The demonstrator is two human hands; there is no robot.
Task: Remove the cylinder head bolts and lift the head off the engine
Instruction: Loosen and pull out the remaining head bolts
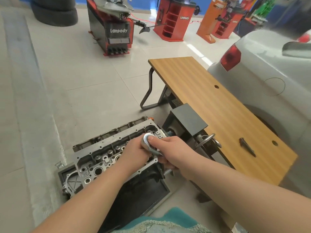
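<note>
A grey aluminium cylinder head (101,158) sits on the engine low in the middle of the view, its valve springs and bolt holes exposed. A chrome ratchet wrench (147,140) stands over the head's far right part. My left hand (134,153) wraps around the ratchet's head from the left. My right hand (170,153) grips the ratchet's handle, thumb pressed on the top. The socket and the bolt under the ratchet are hidden by my hands.
A wooden-topped bench (218,115) stands to the right, with a dark tool (247,146) lying on it and a black box (186,120) beside it. A white car (269,78) is at far right. Red tyre machines (116,27) stand at the back on the tiled floor.
</note>
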